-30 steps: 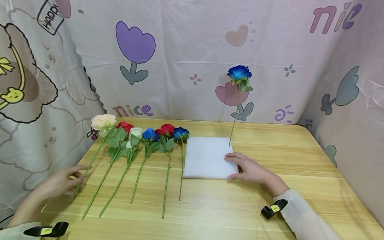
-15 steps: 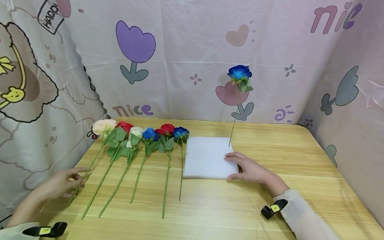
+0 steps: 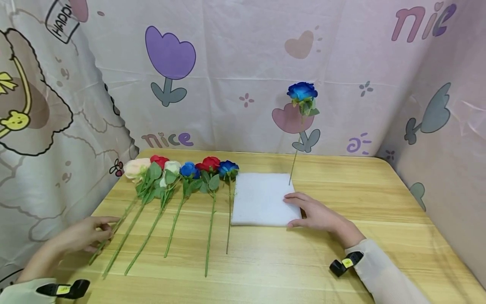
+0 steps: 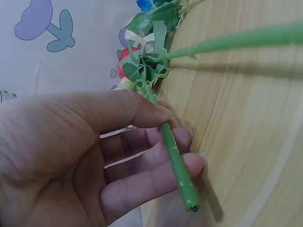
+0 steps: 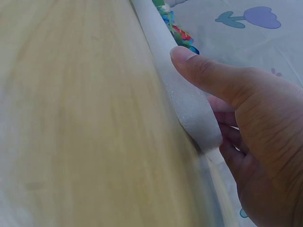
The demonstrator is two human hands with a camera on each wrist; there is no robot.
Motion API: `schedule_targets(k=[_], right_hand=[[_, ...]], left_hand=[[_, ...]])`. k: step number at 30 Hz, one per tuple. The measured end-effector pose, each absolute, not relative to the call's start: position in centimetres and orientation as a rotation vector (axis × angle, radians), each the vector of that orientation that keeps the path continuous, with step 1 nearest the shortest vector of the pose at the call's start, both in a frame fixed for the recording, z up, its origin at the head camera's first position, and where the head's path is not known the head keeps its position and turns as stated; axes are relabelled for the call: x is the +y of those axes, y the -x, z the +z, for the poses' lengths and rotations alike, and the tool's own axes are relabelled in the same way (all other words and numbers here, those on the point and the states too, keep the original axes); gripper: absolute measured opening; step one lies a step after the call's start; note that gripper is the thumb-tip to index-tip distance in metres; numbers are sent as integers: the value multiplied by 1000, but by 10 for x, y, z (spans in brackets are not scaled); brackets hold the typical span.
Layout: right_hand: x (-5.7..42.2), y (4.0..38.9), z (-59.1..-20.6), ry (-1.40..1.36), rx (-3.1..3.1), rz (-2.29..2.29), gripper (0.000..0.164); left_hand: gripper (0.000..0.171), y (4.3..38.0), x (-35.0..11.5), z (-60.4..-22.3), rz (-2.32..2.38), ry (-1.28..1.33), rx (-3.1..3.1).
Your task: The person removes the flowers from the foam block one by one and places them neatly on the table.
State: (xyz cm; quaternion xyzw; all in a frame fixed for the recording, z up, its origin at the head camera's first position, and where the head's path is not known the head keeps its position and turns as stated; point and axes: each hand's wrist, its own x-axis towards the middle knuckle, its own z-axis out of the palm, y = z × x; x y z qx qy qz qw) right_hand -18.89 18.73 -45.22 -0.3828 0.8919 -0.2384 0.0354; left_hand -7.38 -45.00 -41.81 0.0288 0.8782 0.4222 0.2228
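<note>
A cream artificial rose (image 3: 137, 169) lies slantwise at the left end of a row of roses. My left hand (image 3: 85, 236) pinches its green stem (image 4: 177, 165) near the lower end, between thumb and fingers. On the right, a white foam block (image 3: 262, 200) lies flat on the table. Its near right corner is held by my right hand (image 3: 319, 213), with the thumb (image 5: 189, 61) along the near side and the fingers around the right side. A blue rose (image 3: 302, 91) stands tilted slightly right, its stem meeting the foam's far right corner.
Beside the cream rose lie a red rose (image 3: 159, 161), a white rose (image 3: 172, 167), a blue rose (image 3: 189, 169), another red rose (image 3: 210, 164) and a dark blue rose (image 3: 228, 168) close to the foam. A patterned cloth (image 3: 243, 50) hangs behind the wooden table (image 3: 360, 190).
The cream rose's head has come down and shifted right, towards the nearest red rose. My left hand has moved slightly right with the stem. The right hand and the foam have stayed put.
</note>
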Motion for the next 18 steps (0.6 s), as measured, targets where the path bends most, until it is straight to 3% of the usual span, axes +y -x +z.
schedule_targets(k=[18], right_hand=[[187,189,-452,1175,2738,-737,82]], left_hand=[[51,80,-450,-417,1082,-137,2509]])
